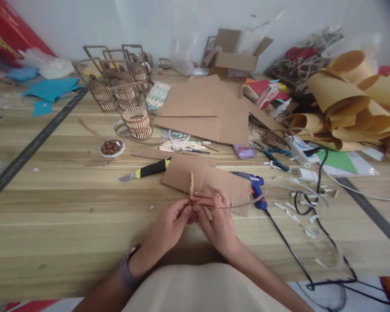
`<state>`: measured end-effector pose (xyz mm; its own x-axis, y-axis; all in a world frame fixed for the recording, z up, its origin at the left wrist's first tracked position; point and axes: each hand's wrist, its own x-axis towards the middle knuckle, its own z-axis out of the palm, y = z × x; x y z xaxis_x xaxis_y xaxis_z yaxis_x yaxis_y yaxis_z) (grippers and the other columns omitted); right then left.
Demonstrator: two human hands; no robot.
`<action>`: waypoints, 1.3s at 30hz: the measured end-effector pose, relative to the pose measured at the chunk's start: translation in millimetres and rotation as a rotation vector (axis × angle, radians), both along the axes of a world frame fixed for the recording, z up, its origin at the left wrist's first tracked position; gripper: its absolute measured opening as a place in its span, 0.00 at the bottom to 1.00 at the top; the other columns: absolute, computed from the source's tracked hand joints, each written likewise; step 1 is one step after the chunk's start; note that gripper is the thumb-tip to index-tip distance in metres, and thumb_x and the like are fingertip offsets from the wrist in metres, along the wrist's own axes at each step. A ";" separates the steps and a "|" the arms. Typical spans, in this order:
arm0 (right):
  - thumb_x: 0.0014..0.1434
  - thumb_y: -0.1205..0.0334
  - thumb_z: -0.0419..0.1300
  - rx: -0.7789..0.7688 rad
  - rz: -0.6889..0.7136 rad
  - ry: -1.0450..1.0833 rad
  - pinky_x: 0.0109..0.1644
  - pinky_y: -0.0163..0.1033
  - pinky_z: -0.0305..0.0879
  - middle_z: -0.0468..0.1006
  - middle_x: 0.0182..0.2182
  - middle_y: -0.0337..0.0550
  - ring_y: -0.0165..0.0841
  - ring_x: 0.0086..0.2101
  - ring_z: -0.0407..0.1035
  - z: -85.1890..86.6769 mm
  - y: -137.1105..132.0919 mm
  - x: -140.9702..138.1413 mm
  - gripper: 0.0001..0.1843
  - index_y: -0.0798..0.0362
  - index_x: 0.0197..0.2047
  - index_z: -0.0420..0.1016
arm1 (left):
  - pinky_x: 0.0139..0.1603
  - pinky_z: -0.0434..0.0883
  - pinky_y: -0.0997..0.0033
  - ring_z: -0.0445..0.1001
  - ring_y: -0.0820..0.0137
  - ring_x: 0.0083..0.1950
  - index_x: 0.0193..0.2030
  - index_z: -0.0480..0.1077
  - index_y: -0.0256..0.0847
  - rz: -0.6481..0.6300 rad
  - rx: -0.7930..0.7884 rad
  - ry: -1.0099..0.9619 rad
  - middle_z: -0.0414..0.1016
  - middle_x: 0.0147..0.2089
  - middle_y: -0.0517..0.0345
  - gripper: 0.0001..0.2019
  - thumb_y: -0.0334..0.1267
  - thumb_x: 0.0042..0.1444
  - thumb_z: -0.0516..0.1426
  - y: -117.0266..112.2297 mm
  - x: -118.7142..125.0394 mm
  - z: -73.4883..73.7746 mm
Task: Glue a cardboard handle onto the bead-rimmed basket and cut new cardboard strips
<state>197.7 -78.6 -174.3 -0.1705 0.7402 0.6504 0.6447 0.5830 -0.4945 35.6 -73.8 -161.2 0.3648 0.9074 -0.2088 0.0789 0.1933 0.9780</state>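
Note:
Both my hands meet near the table's front edge, pinching a thin strip of cardboard [240,205]. My left hand [170,221] is closed on the strip's left end, where a short piece [191,183] bends upright. My right hand [216,214] grips the same bend, and the rest of the strip runs out to the right. A flat cardboard sheet [211,180] lies just behind my fingers. A blue glue gun [255,186] rests to the right of it, and a yellow-black utility knife [147,170] to the left.
Woven cardboard baskets [138,122] and frames stand at the back left, with a small dish of nuts [112,147]. Large cardboard sheets [204,108], an open box [234,56], rolled brown paper [351,99], scissors [274,156] and black cables [312,208] crowd the right side.

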 end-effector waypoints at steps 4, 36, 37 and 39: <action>0.68 0.69 0.54 -0.043 -0.046 0.041 0.62 0.56 0.62 0.85 0.35 0.38 0.37 0.42 0.81 0.0 -0.2 2.1 0.08 0.46 0.44 0.69 | 0.45 0.76 0.64 0.82 0.63 0.40 0.51 0.75 0.38 -0.022 -0.034 -0.046 0.83 0.38 0.51 0.19 0.51 0.66 0.53 -2.0 0.9 -1.7; 0.64 0.66 0.62 -0.191 0.184 -0.510 0.43 0.45 0.69 0.81 0.35 0.49 0.43 0.40 0.75 20.3 108.6 -26.3 0.04 0.53 0.36 0.77 | 0.29 0.75 0.70 0.79 0.68 0.26 0.46 0.75 0.35 0.551 -0.014 -0.281 0.82 0.27 0.56 0.24 0.55 0.55 0.64 2.9 -3.9 20.1; 0.62 0.65 0.65 -0.187 0.221 -0.511 0.45 0.45 0.69 0.82 0.36 0.48 0.42 0.41 0.75 19.8 122.1 -39.6 0.02 0.52 0.35 0.77 | 0.28 0.75 0.71 0.79 0.69 0.25 0.47 0.75 0.35 0.556 0.008 -0.283 0.81 0.26 0.57 0.24 0.55 0.55 0.64 2.4 -4.4 20.8; 0.57 0.67 0.69 -0.176 0.295 -0.500 0.49 0.43 0.70 0.83 0.38 0.44 0.40 0.43 0.76 17.0 144.7 -66.3 0.05 0.51 0.36 0.78 | 0.27 0.74 0.72 0.78 0.69 0.24 0.48 0.74 0.35 0.552 0.034 -0.288 0.81 0.25 0.58 0.24 0.55 0.56 0.63 1.5 -5.4 21.9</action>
<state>131.4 66.2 -157.3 -0.6384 0.7043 0.3105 0.6472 0.7095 -0.2788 30.1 -72.3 -139.3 -0.1222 0.9826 -0.1399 -0.2915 0.0992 0.9514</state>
